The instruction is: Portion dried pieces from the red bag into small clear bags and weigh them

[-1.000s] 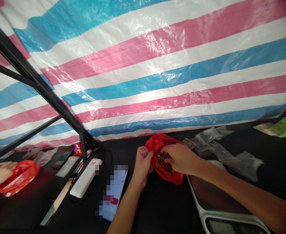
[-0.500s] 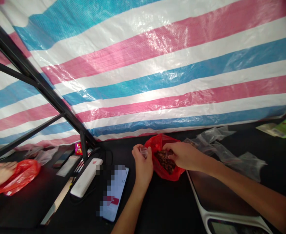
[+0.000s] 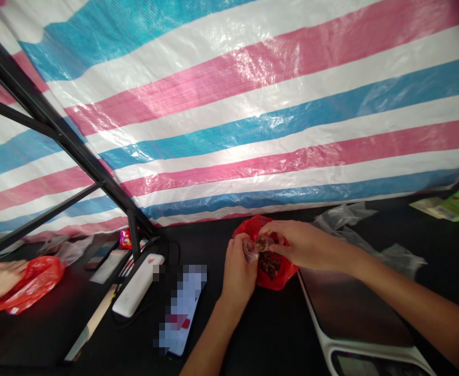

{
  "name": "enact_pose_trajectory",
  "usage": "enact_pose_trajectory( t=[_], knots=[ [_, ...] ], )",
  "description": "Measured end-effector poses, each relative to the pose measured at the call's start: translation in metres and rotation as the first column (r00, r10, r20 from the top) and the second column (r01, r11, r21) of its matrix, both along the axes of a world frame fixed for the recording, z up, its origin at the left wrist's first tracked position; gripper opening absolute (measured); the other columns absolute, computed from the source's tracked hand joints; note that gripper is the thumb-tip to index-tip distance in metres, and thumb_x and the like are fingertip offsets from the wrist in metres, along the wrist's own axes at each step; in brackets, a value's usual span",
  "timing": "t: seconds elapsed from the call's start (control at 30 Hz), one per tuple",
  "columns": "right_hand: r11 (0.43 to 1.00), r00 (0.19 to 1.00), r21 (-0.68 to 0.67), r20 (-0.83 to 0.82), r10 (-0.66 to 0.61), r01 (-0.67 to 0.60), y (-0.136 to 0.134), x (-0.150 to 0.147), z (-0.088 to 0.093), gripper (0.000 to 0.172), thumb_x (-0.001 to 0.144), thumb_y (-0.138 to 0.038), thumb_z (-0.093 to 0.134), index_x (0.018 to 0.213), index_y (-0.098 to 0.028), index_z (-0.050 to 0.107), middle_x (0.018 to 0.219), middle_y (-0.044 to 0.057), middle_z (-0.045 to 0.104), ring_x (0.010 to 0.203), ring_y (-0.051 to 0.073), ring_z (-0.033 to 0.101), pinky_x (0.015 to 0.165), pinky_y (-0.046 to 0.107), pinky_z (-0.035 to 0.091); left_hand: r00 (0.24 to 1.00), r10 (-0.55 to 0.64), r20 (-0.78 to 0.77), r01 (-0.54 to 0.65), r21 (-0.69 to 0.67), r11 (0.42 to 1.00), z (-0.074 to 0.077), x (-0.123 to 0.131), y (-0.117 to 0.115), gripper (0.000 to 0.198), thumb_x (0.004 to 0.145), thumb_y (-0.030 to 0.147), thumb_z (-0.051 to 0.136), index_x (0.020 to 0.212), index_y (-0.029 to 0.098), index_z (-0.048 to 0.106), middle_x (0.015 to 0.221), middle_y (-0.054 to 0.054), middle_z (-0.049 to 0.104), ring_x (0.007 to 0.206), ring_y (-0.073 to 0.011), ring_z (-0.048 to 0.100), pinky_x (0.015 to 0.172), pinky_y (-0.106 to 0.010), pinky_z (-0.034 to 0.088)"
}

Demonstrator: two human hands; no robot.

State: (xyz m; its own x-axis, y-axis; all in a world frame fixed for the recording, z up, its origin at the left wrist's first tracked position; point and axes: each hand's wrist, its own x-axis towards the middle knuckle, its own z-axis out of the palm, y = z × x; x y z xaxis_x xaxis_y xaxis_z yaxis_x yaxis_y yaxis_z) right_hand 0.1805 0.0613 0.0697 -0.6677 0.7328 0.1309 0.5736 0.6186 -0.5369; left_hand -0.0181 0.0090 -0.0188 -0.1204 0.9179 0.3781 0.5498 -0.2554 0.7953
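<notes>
An open red plastic bag (image 3: 280, 279) lies on the dark table with small brown pieces (image 3: 269, 265) inside it. At its left edge, my left hand (image 3: 240, 269) is closed around a small clear container (image 3: 250, 250) with a round opening. Over the bag's mouth, my right hand (image 3: 292, 241) pinches a small clear cup (image 3: 262, 242) that holds some of the brown pieces. The cup is tilted toward the left hand's container, and the two are close together. I cannot tell whether they touch.
A digital scale (image 3: 354, 303) stands to the right, below my right forearm. Clear plastic bags (image 3: 399, 261) lie behind it. A phone (image 3: 186, 308) and a white power bank (image 3: 139, 284) with cables are on the left. Farther left, another person's hand (image 3: 2, 279) rests on a red bag (image 3: 43, 282).
My right hand has come up out of the brown pieces, and a filled clear cup now shows in it. My left hand has moved right with its clear container, toward that cup.
</notes>
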Motion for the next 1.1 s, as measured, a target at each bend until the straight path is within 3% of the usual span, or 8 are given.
enact_pose_trajectory(
  t=[0.2, 0.33, 0.47, 0.67, 0.93, 1.0, 1.1],
  knots=[
    [0.988, 0.995, 0.122, 0.033, 0.09, -0.094, -0.011, -0.011, -0.005, 0.013, 0.093, -0.021, 0.064, 0.103, -0.023, 0.071, 0.113, 0.006, 0.068, 0.102, 0.024, 0.067, 0.09, 0.035, 0.051, 0.998, -0.051, -0.027, 0.05, -0.033, 0.998, -0.001, 0.005, -0.002, 0.029, 0.084, 0.017, 0.072, 0.112, 0.023, 0.065, 0.109, -0.009, 0.065, 0.106, -0.0299, 0.06, 0.095, -0.042, 0.046],
    [0.976, 0.986, 0.144, -0.017, 0.169, -0.165, -0.012, -0.011, -0.009, 0.031, 0.089, -0.009, 0.06, 0.115, -0.023, 0.069, 0.12, 0.007, 0.061, 0.114, 0.025, 0.063, 0.101, 0.038, 0.048, 0.994, -0.078, -0.075, 0.076, -0.03, 0.997, -0.003, 0.008, -0.004, 0.029, 0.085, 0.017, 0.071, 0.112, 0.023, 0.065, 0.111, -0.009, 0.066, 0.108, -0.0301, 0.06, 0.097, -0.044, 0.044],
    [0.975, 0.973, 0.071, -0.083, 0.217, -0.211, -0.013, -0.01, -0.006, 0.042, 0.09, -0.004, 0.057, 0.125, -0.025, 0.067, 0.123, 0.006, 0.057, 0.108, 0.021, 0.064, 0.103, 0.036, 0.049, 0.999, -0.047, -0.018, 0.047, -0.02, 0.999, -0.003, 0.011, -0.005, 0.031, 0.084, 0.02, 0.075, 0.114, 0.023, 0.066, 0.113, -0.009, 0.067, 0.109, -0.03, 0.061, 0.098, -0.044, 0.043],
    [0.976, 0.97, -0.015, -0.113, 0.214, -0.217, -0.011, -0.01, -0.004, 0.044, 0.099, -0.022, 0.06, 0.143, -0.027, 0.058, 0.127, 0.007, 0.06, 0.111, 0.023, 0.065, 0.106, 0.039, 0.049, 0.998, 0.011, 0.065, -0.01, -0.017, 1.0, 0.001, 0.012, -0.005, 0.033, 0.081, 0.026, 0.082, 0.112, 0.022, 0.07, 0.106, -0.009, 0.07, 0.1, -0.0292, 0.062, 0.094, -0.042, 0.045],
    [0.944, 0.94, 0.144, -0.129, 0.316, -0.298, -0.011, -0.013, -0.006, 0.059, 0.09, 0.001, 0.053, 0.142, -0.026, 0.06, 0.136, 0.009, 0.065, 0.13, 0.024, 0.057, 0.116, 0.039, 0.04, 0.995, 0.021, 0.102, -0.023, 0.021, 1.0, 0.0, 0.012, -0.005, 0.03, 0.079, 0.028, 0.083, 0.107, 0.023, 0.073, 0.103, -0.009, 0.072, 0.1, -0.0303, 0.064, 0.095, -0.043, 0.046],
    [0.943, 0.943, 0.147, -0.108, 0.315, -0.298, -0.012, -0.013, -0.004, 0.059, 0.089, -0.001, 0.056, 0.143, -0.027, 0.061, 0.135, 0.008, 0.066, 0.127, 0.024, 0.059, 0.115, 0.038, 0.042, 0.994, 0.01, 0.107, -0.011, 0.017, 1.0, -0.002, 0.014, -0.006, 0.03, 0.079, 0.029, 0.083, 0.106, 0.022, 0.073, 0.103, -0.009, 0.072, 0.099, -0.0302, 0.063, 0.094, -0.042, 0.046],
    [0.968, 0.967, 0.105, -0.097, 0.236, -0.226, -0.011, -0.011, 0.0, 0.048, 0.096, -0.02, 0.063, 0.143, -0.028, 0.06, 0.132, 0.007, 0.07, 0.118, 0.025, 0.066, 0.107, 0.037, 0.048, 0.994, 0.048, 0.1, -0.046, -0.017, 0.999, -0.003, 0.015, -0.007, 0.032, 0.081, 0.031, 0.082, 0.109, 0.022, 0.07, 0.104, -0.01, 0.071, 0.097, -0.029, 0.063, 0.091, -0.04, 0.046]
  ],
)
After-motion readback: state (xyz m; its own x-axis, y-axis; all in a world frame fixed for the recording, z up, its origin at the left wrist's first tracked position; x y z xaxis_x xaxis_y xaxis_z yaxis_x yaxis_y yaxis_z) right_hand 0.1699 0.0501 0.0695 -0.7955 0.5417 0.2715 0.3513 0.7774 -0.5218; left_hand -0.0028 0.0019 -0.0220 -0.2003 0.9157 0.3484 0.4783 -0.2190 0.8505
